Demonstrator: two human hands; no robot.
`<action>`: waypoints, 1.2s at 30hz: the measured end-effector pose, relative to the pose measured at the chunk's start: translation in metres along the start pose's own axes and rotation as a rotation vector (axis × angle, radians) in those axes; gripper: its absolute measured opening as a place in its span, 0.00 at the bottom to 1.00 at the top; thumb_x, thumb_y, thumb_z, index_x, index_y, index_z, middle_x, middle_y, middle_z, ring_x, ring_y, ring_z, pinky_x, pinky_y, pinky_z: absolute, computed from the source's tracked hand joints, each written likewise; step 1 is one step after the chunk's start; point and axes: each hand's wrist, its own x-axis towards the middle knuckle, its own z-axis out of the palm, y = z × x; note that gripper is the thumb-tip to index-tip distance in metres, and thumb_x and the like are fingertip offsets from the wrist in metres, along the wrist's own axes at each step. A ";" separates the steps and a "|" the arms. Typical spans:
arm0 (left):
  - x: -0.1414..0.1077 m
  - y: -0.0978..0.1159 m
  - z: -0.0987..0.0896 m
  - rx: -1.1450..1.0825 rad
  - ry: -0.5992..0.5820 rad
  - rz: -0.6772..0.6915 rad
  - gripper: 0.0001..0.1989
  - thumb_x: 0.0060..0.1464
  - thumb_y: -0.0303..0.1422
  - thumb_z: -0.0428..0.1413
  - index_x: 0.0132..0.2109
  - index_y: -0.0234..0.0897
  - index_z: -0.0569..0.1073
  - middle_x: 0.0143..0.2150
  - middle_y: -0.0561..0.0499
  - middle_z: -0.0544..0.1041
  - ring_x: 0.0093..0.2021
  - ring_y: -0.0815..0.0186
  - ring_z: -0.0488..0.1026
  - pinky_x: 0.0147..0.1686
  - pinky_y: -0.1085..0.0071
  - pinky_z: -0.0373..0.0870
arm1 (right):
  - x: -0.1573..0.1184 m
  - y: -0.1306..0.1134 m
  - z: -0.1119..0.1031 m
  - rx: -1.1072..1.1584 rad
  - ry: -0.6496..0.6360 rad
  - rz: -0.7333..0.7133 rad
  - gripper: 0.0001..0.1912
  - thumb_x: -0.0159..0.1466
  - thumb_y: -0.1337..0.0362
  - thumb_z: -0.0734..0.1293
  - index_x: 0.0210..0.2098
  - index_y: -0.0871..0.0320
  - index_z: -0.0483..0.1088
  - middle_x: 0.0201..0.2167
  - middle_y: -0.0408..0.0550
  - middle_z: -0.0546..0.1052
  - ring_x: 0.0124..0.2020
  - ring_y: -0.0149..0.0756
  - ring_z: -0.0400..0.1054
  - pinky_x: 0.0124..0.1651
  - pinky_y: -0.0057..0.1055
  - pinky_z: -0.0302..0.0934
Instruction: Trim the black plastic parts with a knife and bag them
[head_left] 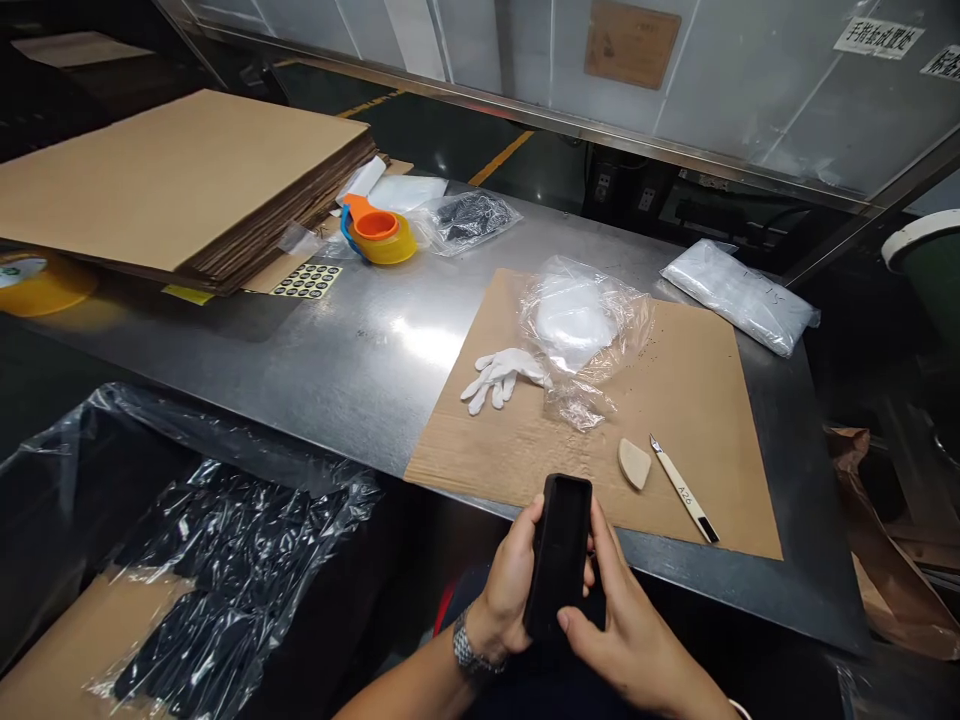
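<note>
A black hollow tray-like part is held upright between both hands, just off the table's front edge. My left hand wraps its left side, thumb along the rim. On the right side, my right hand has its fingers against the part and its thumb near the lower edge. Beyond them, on a cardboard sheet, lie a beige wedge-shaped piece and a pen-like knife marked A26. A white glove rests beside a clear plastic bag with white material inside.
Stacked cardboard covers the metal table's left end. Near it are an orange and yellow tape dispenser and round stickers. A plastic-wrapped bundle lies at right. A plastic-lined box with wrapped black parts stands lower left.
</note>
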 end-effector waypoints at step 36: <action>0.095 0.045 -0.021 1.102 0.416 1.086 0.23 0.55 0.37 0.49 0.57 0.35 0.64 0.51 0.40 0.68 0.51 0.55 0.67 0.50 0.57 0.66 | 0.269 0.023 -0.115 -0.524 0.409 -0.148 0.14 0.65 0.60 0.62 0.48 0.60 0.66 0.46 0.49 0.70 0.42 0.36 0.68 0.44 0.39 0.65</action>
